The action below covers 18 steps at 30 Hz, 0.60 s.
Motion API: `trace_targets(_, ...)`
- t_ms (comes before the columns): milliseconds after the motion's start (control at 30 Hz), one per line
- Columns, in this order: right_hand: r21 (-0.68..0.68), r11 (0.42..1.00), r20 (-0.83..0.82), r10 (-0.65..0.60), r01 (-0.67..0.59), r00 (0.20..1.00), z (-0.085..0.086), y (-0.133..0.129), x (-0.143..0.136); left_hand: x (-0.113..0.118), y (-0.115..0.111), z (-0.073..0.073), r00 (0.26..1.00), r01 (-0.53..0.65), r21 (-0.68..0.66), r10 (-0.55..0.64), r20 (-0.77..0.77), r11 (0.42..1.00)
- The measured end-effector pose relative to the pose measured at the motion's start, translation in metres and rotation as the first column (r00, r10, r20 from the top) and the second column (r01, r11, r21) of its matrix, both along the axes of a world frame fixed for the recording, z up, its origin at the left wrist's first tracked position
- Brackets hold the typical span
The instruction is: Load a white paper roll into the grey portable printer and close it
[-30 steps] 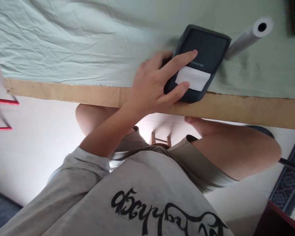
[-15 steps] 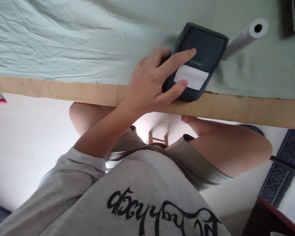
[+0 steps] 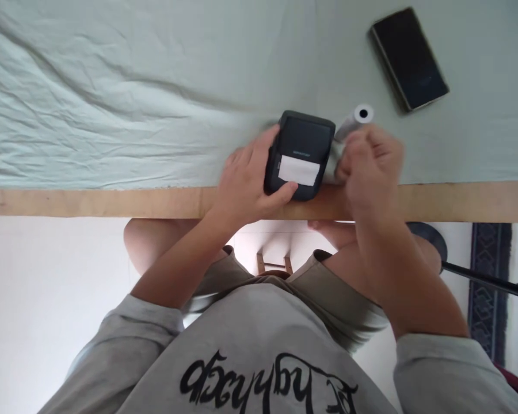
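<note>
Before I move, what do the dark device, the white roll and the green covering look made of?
Dark device: probably hard plastic with a mostly matte finish, going by its rounded, moulded edges. White roll: likely smooth, matte paper, judging by its round end with a dark centre, though plastic film isn't ruled out. Green covering: apparently matte fabric, given its soft wrinkles.

Beside the black device (image 3: 306, 135), our left hand (image 3: 248, 181) blocks the left; our right hand (image 3: 371, 167) and the paper roll (image 3: 350, 122) crowd the right. Beyond its far end, we have open cloth (image 3: 242, 52) to pass over.
</note>
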State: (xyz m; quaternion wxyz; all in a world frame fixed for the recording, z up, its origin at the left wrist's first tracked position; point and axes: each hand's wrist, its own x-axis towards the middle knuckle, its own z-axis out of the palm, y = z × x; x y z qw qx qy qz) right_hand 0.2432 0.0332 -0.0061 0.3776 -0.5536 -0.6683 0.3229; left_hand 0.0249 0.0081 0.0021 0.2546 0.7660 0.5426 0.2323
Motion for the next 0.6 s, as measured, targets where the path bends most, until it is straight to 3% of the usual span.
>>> trace_targets(100,0.106,0.987,-0.042,-0.116,0.120,0.992,-0.016,0.004,-0.001,-0.002,0.000,-0.002,1.000,-0.011,-0.028,0.010,-0.002,1.000)
trace_targets(200,0.131,0.989,-0.029,-0.071,0.074,0.997,-0.018,0.006,-0.003,-0.006,-0.001,0.001,0.999,0.036,-0.037,-0.037,-0.014,0.999)
trace_targets(400,-0.110,0.992,-0.082,-0.063,0.054,0.995,-0.001,0.003,-0.005,-0.011,0.001,0.007,0.983,0.105,-0.050,-0.111,-0.143,0.993)
trace_targets(600,-0.123,0.991,-0.097,-0.062,0.050,0.993,0.002,0.001,-0.005,-0.013,0.002,-0.002,0.976,0.112,-0.024,-0.114,-0.183,0.993)
